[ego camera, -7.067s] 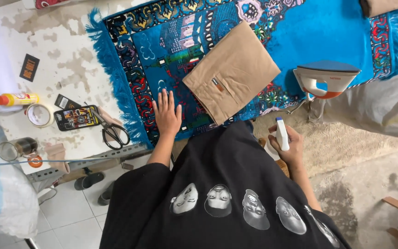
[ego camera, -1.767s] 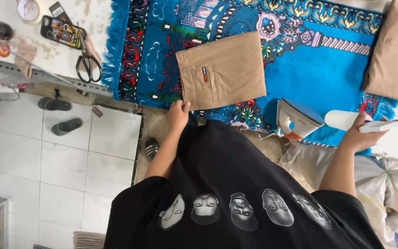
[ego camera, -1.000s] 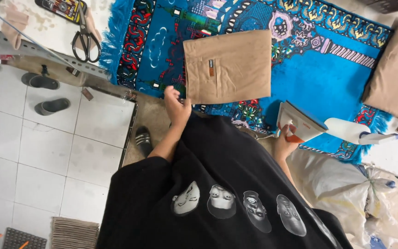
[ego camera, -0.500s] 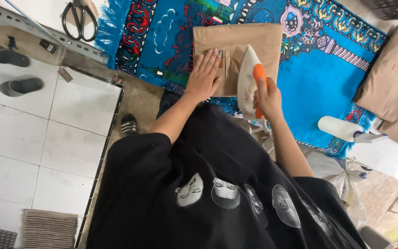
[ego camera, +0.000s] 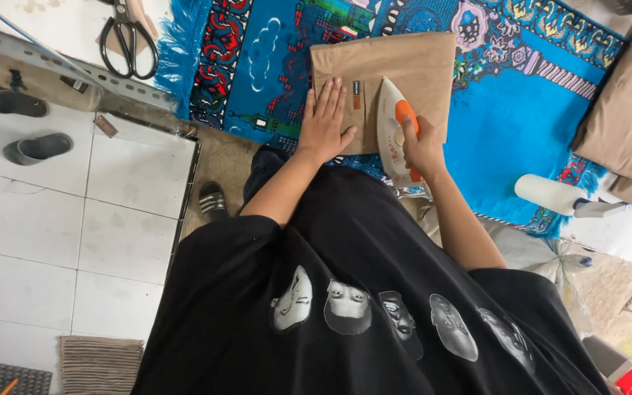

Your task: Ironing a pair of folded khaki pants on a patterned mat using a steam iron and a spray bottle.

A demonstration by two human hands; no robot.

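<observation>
A folded tan garment [ego camera: 396, 66] lies on a blue patterned rug [ego camera: 506, 110] spread over the table. My left hand [ego camera: 323, 121] lies flat on the garment's near left corner, fingers spread. My right hand [ego camera: 422, 146] grips the orange handle of a white iron [ego camera: 391, 128], which rests on the garment's near edge just right of my left hand.
A white spray bottle [ego camera: 557, 196] lies on the rug's right edge. More folded tan garments [ego camera: 627, 110] are stacked at the far right. Black scissors [ego camera: 129, 40] lie on the white table at the upper left. Slippers [ego camera: 27, 124] sit on the tiled floor.
My right hand set the spray bottle down on the right, picked up the iron and brought it onto the garment. My left hand moved up from the table edge onto the cloth.
</observation>
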